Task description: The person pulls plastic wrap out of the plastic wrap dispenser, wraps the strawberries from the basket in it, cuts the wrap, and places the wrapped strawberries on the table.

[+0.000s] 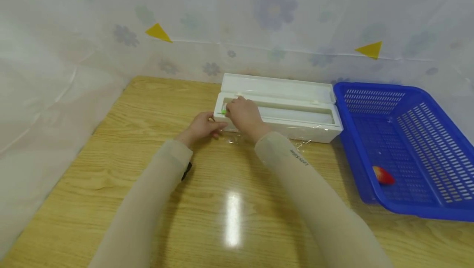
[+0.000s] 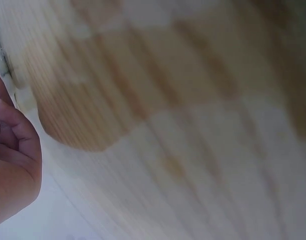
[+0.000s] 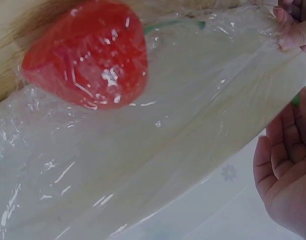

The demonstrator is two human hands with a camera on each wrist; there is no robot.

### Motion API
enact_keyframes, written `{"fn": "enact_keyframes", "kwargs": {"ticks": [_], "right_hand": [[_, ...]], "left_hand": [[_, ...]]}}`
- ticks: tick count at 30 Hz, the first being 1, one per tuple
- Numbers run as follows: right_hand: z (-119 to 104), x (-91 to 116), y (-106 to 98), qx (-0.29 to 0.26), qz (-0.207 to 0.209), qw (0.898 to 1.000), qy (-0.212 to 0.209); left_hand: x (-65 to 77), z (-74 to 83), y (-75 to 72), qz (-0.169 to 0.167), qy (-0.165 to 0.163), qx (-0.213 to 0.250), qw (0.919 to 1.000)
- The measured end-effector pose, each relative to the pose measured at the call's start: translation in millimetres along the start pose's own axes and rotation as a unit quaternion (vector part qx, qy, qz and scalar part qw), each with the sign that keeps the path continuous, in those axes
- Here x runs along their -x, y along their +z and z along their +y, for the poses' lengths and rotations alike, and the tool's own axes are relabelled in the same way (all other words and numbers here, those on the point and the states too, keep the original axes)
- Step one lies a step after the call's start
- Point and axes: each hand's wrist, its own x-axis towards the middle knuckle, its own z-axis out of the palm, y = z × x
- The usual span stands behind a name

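Observation:
A white cling film dispenser box [image 1: 281,126] sits at the table's back with its lid up and a pale roll [image 1: 292,114] inside. My right hand [image 1: 245,115] reaches over the box's left end, fingers curled at a small green slider [image 1: 224,112]. At the box's front left corner, thumb and fingers of my left hand [image 1: 205,127] pinch the edge of the cling film [image 3: 227,30]. Under clear film before the box lies a red strawberry-shaped piece [image 3: 93,55] with a green stem; my right arm hides it in the head view.
To the right of the box stands a blue plastic basket [image 1: 357,169] with another red and yellowish strawberry-shaped piece [image 1: 384,175] in it. Yellow triangles mark the flowered curtain [image 1: 207,8] behind the wooden table [image 1: 129,136].

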Motion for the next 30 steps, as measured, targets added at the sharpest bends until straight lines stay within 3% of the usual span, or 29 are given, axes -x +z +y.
{"fn": "enact_keyframes", "kwargs": {"ticks": [14, 21, 30], "right_hand": [[12, 8, -4, 0.059, 0.002, 0.998, 0.000], [26, 16, -4, 0.021, 0.028, 0.999, -0.002], [31, 21, -4, 0.017, 0.011, 1.000, -0.002]], "left_hand": [[-2.1, 4.2, 6.0, -0.007, 0.022, 0.039, 0.9990], [1.1, 4.2, 0.4, 0.006, 0.005, 0.033, 0.9994], [1.8, 2.7, 0.6, -0.005, -0.014, 0.005, 0.9999]]}}
